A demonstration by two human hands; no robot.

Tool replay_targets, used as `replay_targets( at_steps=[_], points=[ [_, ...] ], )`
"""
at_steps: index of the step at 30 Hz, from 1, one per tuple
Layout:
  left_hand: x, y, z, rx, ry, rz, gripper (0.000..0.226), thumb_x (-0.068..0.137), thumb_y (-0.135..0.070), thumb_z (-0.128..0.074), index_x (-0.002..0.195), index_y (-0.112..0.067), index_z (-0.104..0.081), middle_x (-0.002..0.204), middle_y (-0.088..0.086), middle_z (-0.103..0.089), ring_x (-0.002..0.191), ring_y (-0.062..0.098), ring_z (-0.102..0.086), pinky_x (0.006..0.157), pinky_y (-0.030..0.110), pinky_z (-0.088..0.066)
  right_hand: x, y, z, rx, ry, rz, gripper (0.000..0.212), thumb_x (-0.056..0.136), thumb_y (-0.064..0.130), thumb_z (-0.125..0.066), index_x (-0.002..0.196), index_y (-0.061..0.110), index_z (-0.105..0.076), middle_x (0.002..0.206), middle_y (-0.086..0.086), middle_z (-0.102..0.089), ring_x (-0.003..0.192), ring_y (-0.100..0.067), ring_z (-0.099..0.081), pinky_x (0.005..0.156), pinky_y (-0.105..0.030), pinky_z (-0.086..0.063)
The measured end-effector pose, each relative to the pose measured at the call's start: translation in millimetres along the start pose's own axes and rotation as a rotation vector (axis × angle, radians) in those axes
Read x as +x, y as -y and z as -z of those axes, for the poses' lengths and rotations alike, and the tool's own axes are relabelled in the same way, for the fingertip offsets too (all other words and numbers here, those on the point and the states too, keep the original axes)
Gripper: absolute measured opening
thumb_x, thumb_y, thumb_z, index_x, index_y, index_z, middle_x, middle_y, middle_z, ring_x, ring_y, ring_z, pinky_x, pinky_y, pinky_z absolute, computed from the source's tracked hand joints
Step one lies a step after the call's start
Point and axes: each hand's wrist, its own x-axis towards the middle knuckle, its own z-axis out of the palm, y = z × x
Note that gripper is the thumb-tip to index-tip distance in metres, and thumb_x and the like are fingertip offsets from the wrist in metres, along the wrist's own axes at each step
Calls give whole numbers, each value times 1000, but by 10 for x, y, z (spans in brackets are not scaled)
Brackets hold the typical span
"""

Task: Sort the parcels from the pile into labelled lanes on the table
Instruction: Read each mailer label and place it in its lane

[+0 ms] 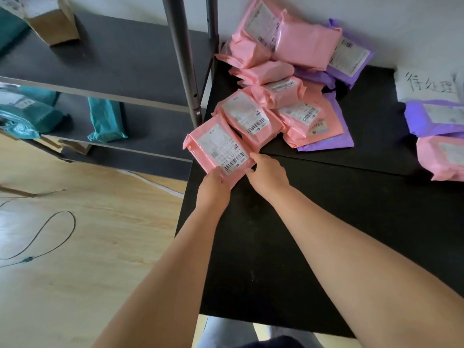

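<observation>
Gripping the near end of a pink parcel (216,149), the left hand (213,183) has its thumb on top and its fingers curled out of sight beneath. The right hand (268,174) pinches the same parcel's near right corner, thumb on top. That parcel is label-up (barcode end toward the person) at the left edge of the black counter (276,247), touching the front of the pile (301,41) of pink and purple parcels heaped against the wall. Off right, a handwritten paper sign (426,86) sits just behind a purple parcel (416,119). Teal parcels (105,119) lie on the shelf unit (113,59) alongside.
</observation>
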Motion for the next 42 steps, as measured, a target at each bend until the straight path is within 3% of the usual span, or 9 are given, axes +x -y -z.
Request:
replay_targets(
  at_steps=[3, 8, 13, 20, 24, 28, 35, 39, 42],
  points=[
    [-7, 50, -31, -4, 17, -14, 37, 106, -22, -35, 142, -20, -45, 131, 4, -57, 86, 11, -54, 59, 20, -40, 42, 39, -88, 20, -40, -28, 30, 102, 24, -45, 129, 16, -55, 126, -5, -61, 119, -30, -53, 88, -40, -42],
    [-51, 156, -46, 42, 40, -6, 42, 105, -23, -39, 147, -23, -42, 135, 3, -57, 102, 16, -60, 81, 30, -55, 40, 40, -169, 24, -93, -110, 10, 98, 19, -49, 90, 22, -56, 103, -3, -64, 102, -28, -58, 74, -36, -38],
    [-186, 211, -94, 92, 85, -10, 41, 106, -23, -38, 147, -24, -43, 136, 1, -58, 110, 17, -62, 80, 25, -53, -39, 14, -126, 43, -142, -200, 15, 98, 23, -58, 110, 27, -67, 110, 8, -67, 106, -19, -56, 87, -35, -35],
    [-407, -24, 8, -52, -17, 4, 40, 100, -16, -52, 140, -25, -51, 140, -1, -56, 115, 16, -60, 62, 13, -46, -305, -165, 69, 165, -212, -163, 14, 97, 21, -59, 96, 31, -69, 104, 13, -69, 102, -15, -59, 85, -33, -29],
    [-654, -328, 123, 43, -240, -212, 36, 98, -14, -54, 133, -21, -58, 137, -1, -55, 114, 17, -60, 91, 28, -51, -602, -365, 357, 231, -318, -82, 15, 96, 22, -61, 107, 28, -71, 111, 10, -69, 107, -15, -60, 92, -35, -33],
    [-971, -670, 129, 106, -408, -481, 35, 96, -10, -58, 130, -16, -62, 135, 0, -58, 125, 19, -51, 102, 35, -47, -958, -628, 720, 182, -462, 0, 19, 95, 18, -62, 111, 23, -72, 107, 5, -69, 101, -18, -58, 90, -33, -32],
    [-1348, -1216, -147, 290, -387, -841, 40, 83, -9, -76, 122, -12, -69, 121, 7, -69, 118, 28, -57, 102, 44, -45, -1381, -987, 1338, 24, -625, 163, 17, 93, 17, -64, 101, 26, -76, 103, 6, -70, 98, -20, -55, 88, -33, -25],
    [-1449, -1350, -308, 342, -437, -901, 26, 83, -11, -76, 110, -14, -76, 100, 7, -72, 97, 32, -60, 87, 49, -48, -1533, -1157, 1519, -8, -732, 208, 16, 88, 16, -71, 96, 28, -78, 96, 6, -69, 95, -23, -56, 90, -39, -29],
    [-1497, -1418, -393, 313, -478, -961, 14, 80, -7, -77, 93, -12, -80, 81, 7, -69, 82, 31, -57, 76, 44, -47, -1617, -1259, 1559, 27, -796, 206, 16, 84, 13, -76, 93, 26, -78, 93, 6, -69, 92, -24, -58, 86, -39, -31]
  ],
)
